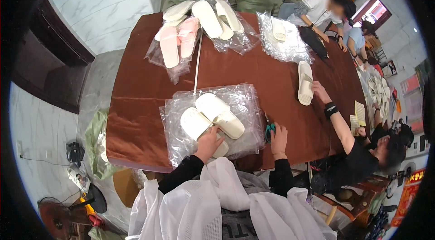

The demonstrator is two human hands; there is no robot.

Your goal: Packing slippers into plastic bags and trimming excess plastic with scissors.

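Two cream slippers lie in front of me on a stack of clear plastic bags (249, 104). My left hand (208, 144) grips the nearer-left slipper (192, 122), its fingers curled at the strap. The other slipper (220, 115) rests against it, to the right. Beside the bags, my right hand (278, 141) closes on the teal handles of a pair of scissors (269, 132), whose tip points away from me on the brown cloth. Part of the handles is hidden by the fingers.
A brown cloth covers the table (149, 117). Bagged pink slippers (169, 47) and cream slippers (206, 19) lie at the far side. On the right, a co-worker's hand (321, 92) touches a cream slipper (305, 83). More bags (290, 45) and a dark pouch (314, 43) lie beyond.
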